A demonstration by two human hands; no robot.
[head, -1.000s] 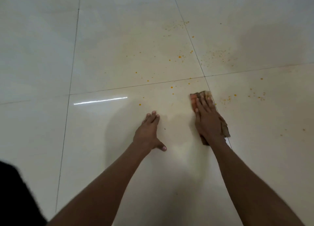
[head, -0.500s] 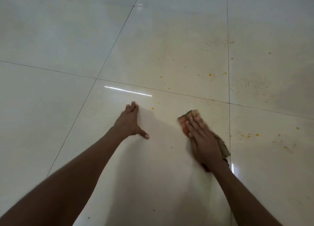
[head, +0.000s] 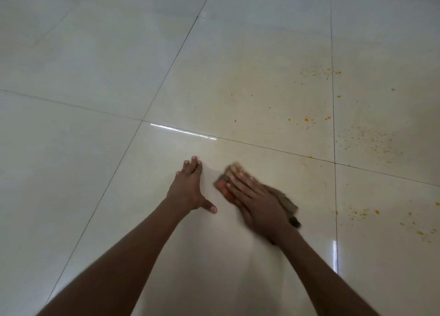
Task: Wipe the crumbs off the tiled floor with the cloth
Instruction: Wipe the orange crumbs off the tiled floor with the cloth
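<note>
Leftward since the earlier frame, the right hand [head: 256,204] now presses the soft, limp brown cloth [head: 284,200] flat, fingers spread, close beside the splayed, empty left hand [head: 188,189]. Light and pliable, it probably wants palm pressure. Orange crumbs [head: 307,120] on the glossy cream tiled floor [head: 95,77] lie beyond and right of the grip; nothing blocks.

No text, label, brand, number or sign is readable anywhere in view

The floor [head: 100,163] is glossy, smooth cream tile with thin dark grout lines, mirroring light streaks. The cloth [head: 284,200] looks soft, matt brown fabric. Crumbs [head: 306,120] look dry, orange.
</note>
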